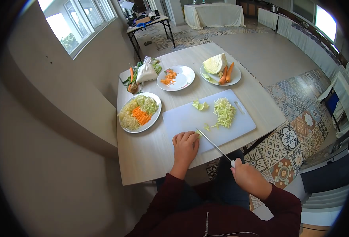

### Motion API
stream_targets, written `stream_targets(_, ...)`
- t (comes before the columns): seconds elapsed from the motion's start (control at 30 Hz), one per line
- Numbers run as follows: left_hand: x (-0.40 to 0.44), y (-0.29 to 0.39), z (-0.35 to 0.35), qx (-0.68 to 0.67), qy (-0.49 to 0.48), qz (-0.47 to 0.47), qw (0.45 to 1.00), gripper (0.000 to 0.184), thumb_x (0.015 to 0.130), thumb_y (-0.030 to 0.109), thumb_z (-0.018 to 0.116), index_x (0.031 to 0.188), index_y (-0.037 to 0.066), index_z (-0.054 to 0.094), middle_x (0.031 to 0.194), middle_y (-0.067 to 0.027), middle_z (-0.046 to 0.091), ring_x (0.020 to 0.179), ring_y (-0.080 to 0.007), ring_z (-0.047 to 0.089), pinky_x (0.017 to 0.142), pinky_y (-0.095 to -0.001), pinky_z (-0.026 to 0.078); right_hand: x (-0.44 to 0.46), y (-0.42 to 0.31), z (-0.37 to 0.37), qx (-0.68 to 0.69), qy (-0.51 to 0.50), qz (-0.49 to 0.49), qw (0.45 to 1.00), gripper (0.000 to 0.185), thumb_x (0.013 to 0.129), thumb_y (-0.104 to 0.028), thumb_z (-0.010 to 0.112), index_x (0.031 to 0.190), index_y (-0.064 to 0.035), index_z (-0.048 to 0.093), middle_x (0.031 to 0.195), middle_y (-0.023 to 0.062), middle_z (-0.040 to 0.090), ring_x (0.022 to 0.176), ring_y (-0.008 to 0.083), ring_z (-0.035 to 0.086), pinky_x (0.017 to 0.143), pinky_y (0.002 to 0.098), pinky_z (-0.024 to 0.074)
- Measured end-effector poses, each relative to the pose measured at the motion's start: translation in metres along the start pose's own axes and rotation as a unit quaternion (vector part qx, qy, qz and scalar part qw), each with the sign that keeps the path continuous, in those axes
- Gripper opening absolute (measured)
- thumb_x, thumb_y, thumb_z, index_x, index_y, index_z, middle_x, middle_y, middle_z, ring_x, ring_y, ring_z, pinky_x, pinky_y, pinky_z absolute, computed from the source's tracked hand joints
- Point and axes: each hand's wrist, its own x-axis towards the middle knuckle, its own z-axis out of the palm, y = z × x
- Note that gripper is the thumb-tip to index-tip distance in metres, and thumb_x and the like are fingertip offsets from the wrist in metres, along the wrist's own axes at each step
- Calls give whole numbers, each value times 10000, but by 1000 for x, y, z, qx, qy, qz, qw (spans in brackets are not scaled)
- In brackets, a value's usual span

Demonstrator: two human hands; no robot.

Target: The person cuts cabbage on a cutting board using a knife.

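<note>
A knife (215, 145) with a white handle is gripped in my right hand (248, 178), its tip beside the fingers of my left hand (186, 147). Those left fingers are bent and pressed down on a small piece of cabbage (198, 134), mostly hidden, near the front edge of the white cutting board (178, 118). Shredded cabbage (224, 113) is heaped on the board's right part. Some loose cabbage leaf pieces (200, 105) lie toward its back edge.
At the left, a plate (158, 113) holds shredded vegetables. Behind the board are a plate with carrot peelings (188, 80) and a plate (237, 78) with cabbage and carrots. A white plastic bag (146, 73) sits by vegetables at the back left. The wall is left of the table.
</note>
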Motion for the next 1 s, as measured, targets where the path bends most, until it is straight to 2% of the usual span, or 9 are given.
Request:
stream_targets(0.3, 0, 1, -3, 2, 0, 5, 1000, 201, 801, 102, 710, 999, 140, 717, 1062, 1, 680, 1037, -233, 586, 973, -414, 369, 63, -4, 29, -15, 27, -16, 999, 267, 1014, -248, 475, 993, 18, 469, 736, 249, 671, 716, 430, 688, 611, 539, 551)
stream_targets(0.5, 0, 0, -2, -1, -3, 0, 1000, 195, 805, 102, 708, 996, 141, 719, 1064, 1, 679, 1040, -232, 585, 976, -414, 366, 34, -3, 30, -2, 32, 12, 999, 235, 999, -220, 507, 982, 10, 461, 689, 249, 653, 660, 431, 675, 584, 533, 544)
stream_targets(0.6, 0, 0, -1, -1, -2, 0, 1000, 198, 805, 101, 708, 999, 141, 719, 1065, 2, 680, 1041, -232, 585, 977, -415, 366, 15, 5, 29, 29, 56, -6, 998, 243, 972, -197, 568, 970, 12, 444, 631, 244, 615, 602, 439, 639, 525, 542, 506)
stream_targets(0.8, -1, -1, 0, -14, -4, -8, 1000, 180, 810, 111, 705, 989, 123, 699, 1068, -9, 674, 1057, -242, 576, 1011, -434, 350, -3, 12, 10, 39, 24, -4, 999, 230, 980, -194, 550, 969, 13, 449, 664, 259, 629, 640, 463, 638, 563, 550, 508)
stream_targets(0.93, 3, 6, -3, 8, 43, -22, 999, 232, 778, 123, 725, 1008, 127, 700, 1065, -21, 674, 1051, -263, 578, 978, -430, 364, -5, 15, 8, 48, 50, -4, 998, 243, 980, -206, 557, 967, 15, 457, 682, 273, 626, 656, 479, 626, 573, 558, 494)
stream_targets(1.0, 1, 2, -2, 9, 34, -31, 999, 235, 767, 133, 731, 998, 122, 692, 1040, -28, 669, 1042, -273, 577, 974, -434, 366, -7, 15, 12, 51, 63, 13, 997, 246, 981, -210, 560, 967, 16, 462, 696, 279, 629, 666, 484, 625, 579, 560, 493)
